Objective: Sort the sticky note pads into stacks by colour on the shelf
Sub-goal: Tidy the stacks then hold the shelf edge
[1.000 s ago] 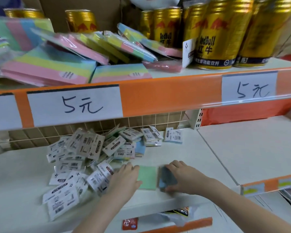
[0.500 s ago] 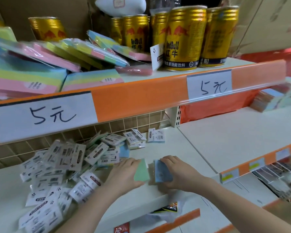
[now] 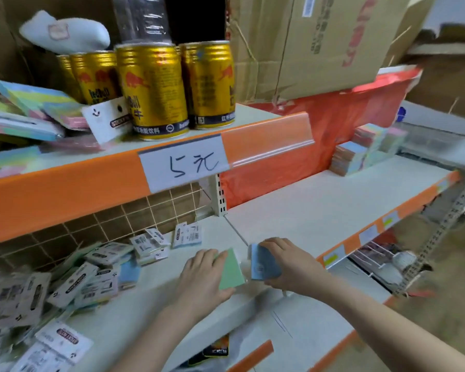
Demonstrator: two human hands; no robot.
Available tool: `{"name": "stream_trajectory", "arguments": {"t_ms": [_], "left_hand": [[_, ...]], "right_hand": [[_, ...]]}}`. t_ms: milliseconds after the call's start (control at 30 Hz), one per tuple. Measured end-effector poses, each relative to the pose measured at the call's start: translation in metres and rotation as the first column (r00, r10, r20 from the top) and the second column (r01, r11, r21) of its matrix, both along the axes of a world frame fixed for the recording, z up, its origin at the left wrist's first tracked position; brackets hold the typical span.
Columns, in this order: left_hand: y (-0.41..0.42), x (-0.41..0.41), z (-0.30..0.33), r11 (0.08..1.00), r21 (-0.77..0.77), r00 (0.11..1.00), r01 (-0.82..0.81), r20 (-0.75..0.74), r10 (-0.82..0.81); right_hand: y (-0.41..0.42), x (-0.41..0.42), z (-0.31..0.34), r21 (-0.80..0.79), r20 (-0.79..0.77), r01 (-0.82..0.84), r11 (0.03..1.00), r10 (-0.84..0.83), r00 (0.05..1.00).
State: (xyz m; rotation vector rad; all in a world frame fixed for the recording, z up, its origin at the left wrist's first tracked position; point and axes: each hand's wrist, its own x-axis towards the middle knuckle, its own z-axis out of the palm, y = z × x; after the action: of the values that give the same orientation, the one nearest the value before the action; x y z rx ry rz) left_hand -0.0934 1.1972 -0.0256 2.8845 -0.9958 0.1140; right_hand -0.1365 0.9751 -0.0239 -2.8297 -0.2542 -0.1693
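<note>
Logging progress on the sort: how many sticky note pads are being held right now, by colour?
Green square sticky note pad, in the left hand: 1
Blue square sticky note pad, in the right hand: 1
Total held: 2

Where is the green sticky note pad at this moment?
In the head view, low centre: the left hand holds the green pad above the lower shelf, beside the blue pad.

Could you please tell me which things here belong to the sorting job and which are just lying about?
Part of the job:
green pad in the left hand
blue pad in the right hand
unsorted pads
stacked pads

Lying about:
gold cans
cardboard box
price label
</note>
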Motion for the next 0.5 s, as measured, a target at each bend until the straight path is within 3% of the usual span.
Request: {"name": "stream_trajectory", "arguments": {"t_ms": [500], "left_hand": [[-0.229, -0.013, -0.002, 0.989, -0.037, 0.987, 0.143, 0.078, -0.140]], "right_hand": [[-0.218, -0.048, 0.004, 0.042, 0.042, 0.100, 0.994, -0.101, 0.994]]}}
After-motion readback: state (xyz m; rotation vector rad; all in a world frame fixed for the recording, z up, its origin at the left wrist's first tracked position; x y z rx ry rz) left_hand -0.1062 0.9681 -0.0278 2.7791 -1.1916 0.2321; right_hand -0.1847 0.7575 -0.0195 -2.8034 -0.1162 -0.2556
